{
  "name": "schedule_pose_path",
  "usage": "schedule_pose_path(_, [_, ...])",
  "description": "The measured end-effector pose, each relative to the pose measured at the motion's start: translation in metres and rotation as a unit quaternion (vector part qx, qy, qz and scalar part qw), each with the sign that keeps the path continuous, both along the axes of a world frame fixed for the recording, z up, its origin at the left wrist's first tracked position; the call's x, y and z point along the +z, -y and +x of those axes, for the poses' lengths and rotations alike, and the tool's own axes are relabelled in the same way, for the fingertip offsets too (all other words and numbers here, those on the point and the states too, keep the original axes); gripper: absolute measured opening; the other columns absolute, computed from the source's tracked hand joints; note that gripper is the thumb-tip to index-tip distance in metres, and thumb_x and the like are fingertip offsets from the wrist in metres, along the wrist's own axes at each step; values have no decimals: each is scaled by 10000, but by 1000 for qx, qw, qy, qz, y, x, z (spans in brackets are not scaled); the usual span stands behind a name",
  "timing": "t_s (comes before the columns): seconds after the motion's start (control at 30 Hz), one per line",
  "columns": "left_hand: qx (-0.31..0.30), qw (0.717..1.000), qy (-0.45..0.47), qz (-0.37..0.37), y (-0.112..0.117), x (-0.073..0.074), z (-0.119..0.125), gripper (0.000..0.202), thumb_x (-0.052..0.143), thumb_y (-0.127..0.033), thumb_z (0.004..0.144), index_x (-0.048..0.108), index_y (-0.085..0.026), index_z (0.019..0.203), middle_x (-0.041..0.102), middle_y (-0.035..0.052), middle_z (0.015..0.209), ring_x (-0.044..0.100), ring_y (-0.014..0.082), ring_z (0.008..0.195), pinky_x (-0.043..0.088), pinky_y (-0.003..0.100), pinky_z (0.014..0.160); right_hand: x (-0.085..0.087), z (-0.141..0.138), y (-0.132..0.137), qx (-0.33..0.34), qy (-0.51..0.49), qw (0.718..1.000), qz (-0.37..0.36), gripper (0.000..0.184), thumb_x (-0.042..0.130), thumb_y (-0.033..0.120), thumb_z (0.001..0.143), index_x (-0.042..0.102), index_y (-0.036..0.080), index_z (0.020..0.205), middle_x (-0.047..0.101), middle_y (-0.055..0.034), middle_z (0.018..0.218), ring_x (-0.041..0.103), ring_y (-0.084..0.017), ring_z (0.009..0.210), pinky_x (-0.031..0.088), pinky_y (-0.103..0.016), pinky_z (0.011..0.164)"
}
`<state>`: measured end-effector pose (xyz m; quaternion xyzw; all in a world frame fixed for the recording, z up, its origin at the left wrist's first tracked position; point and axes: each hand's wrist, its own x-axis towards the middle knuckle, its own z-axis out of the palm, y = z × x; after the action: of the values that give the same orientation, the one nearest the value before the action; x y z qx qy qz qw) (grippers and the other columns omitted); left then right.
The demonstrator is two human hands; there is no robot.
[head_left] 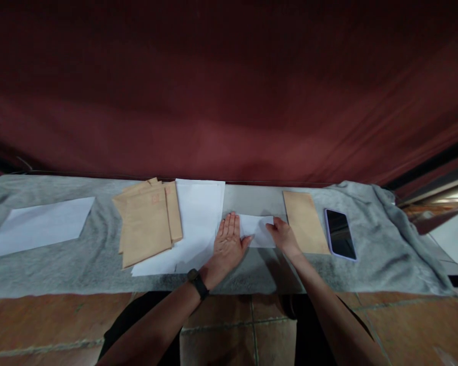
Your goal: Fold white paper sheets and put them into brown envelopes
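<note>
A small folded sheet of white paper (258,231) lies on the grey cloth between my hands. My left hand (231,241) rests flat on its left end, fingers stretched out and thumb apart; a dark watch is on that wrist. With fingers curled, my right hand (283,235) pinches the paper's right edge. Just right of it lies a single brown envelope (307,223). To the left of my hands, large white sheets (200,218) lie partly under a pile of brown envelopes (147,221).
A phone (340,234) in a lilac case lies right of the single envelope. Another white sheet (41,223) is at the far left. Grey cloth (389,244) covers the narrow bench, with a dark red curtain (229,112) behind it and a tiled floor (217,340) below.
</note>
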<state>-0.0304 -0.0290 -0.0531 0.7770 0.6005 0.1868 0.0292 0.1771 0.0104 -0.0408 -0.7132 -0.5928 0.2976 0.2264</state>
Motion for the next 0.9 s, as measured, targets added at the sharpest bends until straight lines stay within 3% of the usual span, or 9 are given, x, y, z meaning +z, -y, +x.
schedule_pose_path(0.13, [-24, 1000, 6, 14, 2, 7, 4, 693, 462, -443, 996, 328, -28, 1534, 311, 224, 1616, 235, 325, 1529, 235, 529, 1244, 10, -3, 11, 14, 98, 995, 15, 216, 493, 313, 957, 642, 204, 1069, 703, -126, 939, 662, -276, 877, 462, -347, 747])
schedule_pose_path(0.27, [-95, 995, 6, 16, 5, 9, 11, 561, 432, -314, 1005, 374, -132, 1532, 354, 141, 1617, 232, 279, 1535, 241, 525, 1246, 21, -19, 24, 37, 162, 973, 162, 430, 400, 320, 1002, 528, 104, 1351, 605, -242, 1295, 572, -352, 1189, 446, -488, 985])
schedule_pose_path(0.33, [-125, 992, -10, 14, 5, 7, 13, 544, 430, -280, 1000, 394, -122, 1520, 379, 152, 1603, 251, 285, 1529, 243, 523, 1244, 19, -31, 30, 85, 137, 963, 215, 484, 353, 351, 1026, 474, 121, 1435, 521, -217, 1439, 474, -333, 1336, 384, -511, 1097])
schedule_pose_path(0.4, [-154, 987, -34, 12, 3, 5, 15, 553, 428, -247, 994, 383, -90, 1522, 405, 179, 1582, 279, 285, 1519, 243, 511, 1245, 11, -43, 36, 154, 94, 959, 219, 522, 297, 375, 1045, 417, 153, 1501, 453, -169, 1533, 391, -283, 1432, 334, -492, 1169])
schedule_pose_path(0.5, [-160, 985, -63, 8, 2, 3, 15, 592, 424, -194, 976, 331, -60, 1545, 400, 197, 1580, 306, 268, 1510, 243, 479, 1249, -5, -52, 43, 218, 81, 955, 182, 576, 250, 399, 1055, 318, 151, 1571, 354, -144, 1618, 293, -247, 1507, 263, -485, 1223])
schedule_pose_path(0.6, [-158, 985, -74, 4, 3, 6, 15, 597, 417, -205, 978, 326, -74, 1552, 359, 174, 1610, 288, 266, 1517, 228, 474, 1254, -16, -49, 47, 217, 119, 954, 167, 593, 244, 412, 1060, 244, 170, 1601, 276, -126, 1657, 238, -248, 1534, 214, -510, 1238])
schedule_pose_path(0.9, [-129, 990, -50, -19, 7, 12, 15, 546, 304, -316, 1040, 378, -84, 1528, 349, 149, 1619, 238, 275, 1533, 142, 602, 1247, -21, -21, 47, 181, 174, 948, 193, 594, 305, 380, 1041, 336, 82, 1554, 293, -194, 1637, 230, -317, 1529, 226, -559, 1222])
